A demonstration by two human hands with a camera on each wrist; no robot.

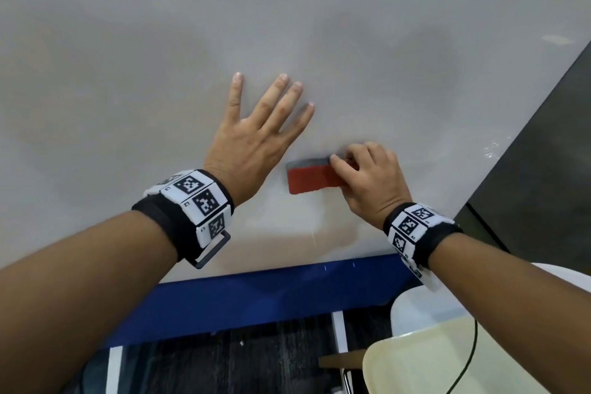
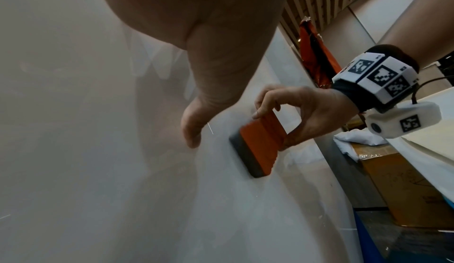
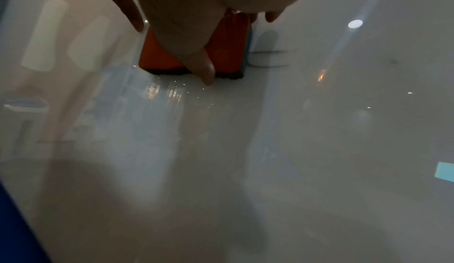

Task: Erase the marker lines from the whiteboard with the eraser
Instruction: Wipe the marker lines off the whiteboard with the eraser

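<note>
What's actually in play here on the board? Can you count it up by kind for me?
Bare hands: 2, left hand and right hand
Orange, grey-felted block eraser: 1
Glossy white whiteboard: 1
Dark marker lines beside the eraser: 2 showing
Total: 6

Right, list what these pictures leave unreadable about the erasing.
- Eraser felt face: all views, pressed flat against the whiteboard.
- Marker lines: head view, covered by the right hand; right wrist view, run under the eraser.
- Left hand palm contact: left wrist view, too close and blurred.
</note>
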